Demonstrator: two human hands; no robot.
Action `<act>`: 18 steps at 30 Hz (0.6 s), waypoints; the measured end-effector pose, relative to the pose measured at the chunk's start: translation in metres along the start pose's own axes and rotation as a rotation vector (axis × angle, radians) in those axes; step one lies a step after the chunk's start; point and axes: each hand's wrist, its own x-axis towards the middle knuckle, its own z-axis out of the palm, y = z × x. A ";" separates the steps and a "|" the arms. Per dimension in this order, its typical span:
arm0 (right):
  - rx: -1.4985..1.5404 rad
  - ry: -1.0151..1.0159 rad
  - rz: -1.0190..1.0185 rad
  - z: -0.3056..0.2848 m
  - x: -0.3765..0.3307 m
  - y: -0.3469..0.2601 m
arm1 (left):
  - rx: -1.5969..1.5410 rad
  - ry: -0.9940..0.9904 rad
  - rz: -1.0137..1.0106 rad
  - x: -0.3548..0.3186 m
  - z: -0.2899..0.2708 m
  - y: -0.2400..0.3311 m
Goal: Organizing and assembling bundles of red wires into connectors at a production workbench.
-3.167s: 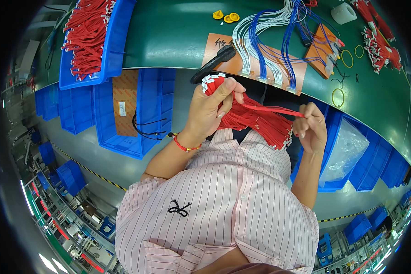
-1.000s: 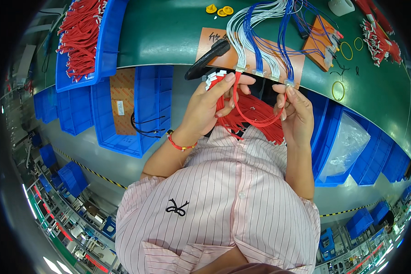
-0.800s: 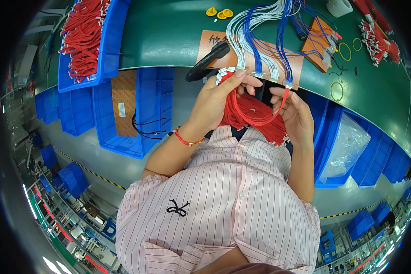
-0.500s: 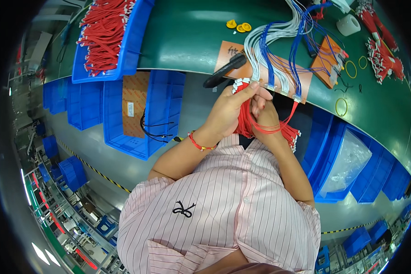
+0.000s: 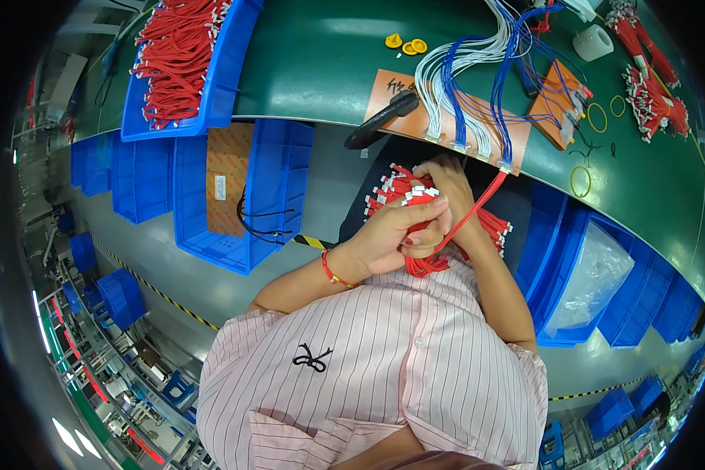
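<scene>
A thick bundle of red wires (image 5: 415, 211) with small white connectors at their ends sits in the person's lap, just below the edge of the green table (image 5: 313, 70). The left hand (image 5: 392, 235) is wrapped around the bundle from the left, fingers closed over the connector ends. The right hand (image 5: 446, 184) lies on top at the far side, fingers curled down onto the wires; one single red wire (image 5: 478, 207) runs taut from between the hands up to the orange board (image 5: 446, 117) at the table's rim. White and blue wires (image 5: 478, 78) fan out across that board. A black handled tool (image 5: 380, 121) lies just left of it. Farther left, a blue bin (image 5: 223, 86) holds more red wires, and an open blue bin (image 5: 274, 196) with a cardboard sheet stands beneath the table.
</scene>
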 end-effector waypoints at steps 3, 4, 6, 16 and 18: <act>0.113 0.037 0.123 0.002 0.002 0.001 | -0.026 -0.002 -0.053 0.000 0.008 0.001; 0.143 0.067 0.126 0.003 0.002 0.001 | -0.040 -0.012 -0.065 0.000 0.005 0.000; 0.137 0.144 0.118 0.007 0.000 0.003 | -0.058 0.028 -0.128 0.000 0.007 -0.002; 0.368 0.048 0.291 -0.007 0.003 -0.012 | 0.304 0.241 0.149 -0.018 0.005 0.008; 0.579 0.112 0.354 -0.012 -0.001 -0.012 | 0.365 0.338 0.291 -0.018 0.004 0.013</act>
